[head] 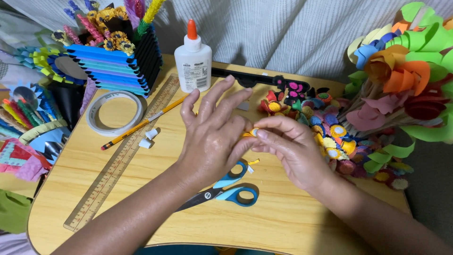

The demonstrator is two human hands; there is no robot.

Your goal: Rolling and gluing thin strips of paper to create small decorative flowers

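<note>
Landmark: scissors (222, 189), lying nearest on the worktop (283, 222), handles toward the hands, likely for quick reach. Just above them, left hand (212, 137) and right hand (290, 146) meet, fingertips pinched narrow on a small yellow paper coil (252, 132), probably to keep it tight. Right of scissors: pile of paper flowers (325, 127). Left: ruler (122, 153), pencil (141, 123), tape (115, 112). Farthest up: glue (193, 59).

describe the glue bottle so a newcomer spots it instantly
Start at the wooden table and look to its far edge, just right of the blue and black stick-built holder. The glue bottle stands upright there: white, with an orange tip, the only bottle in view.
</note>
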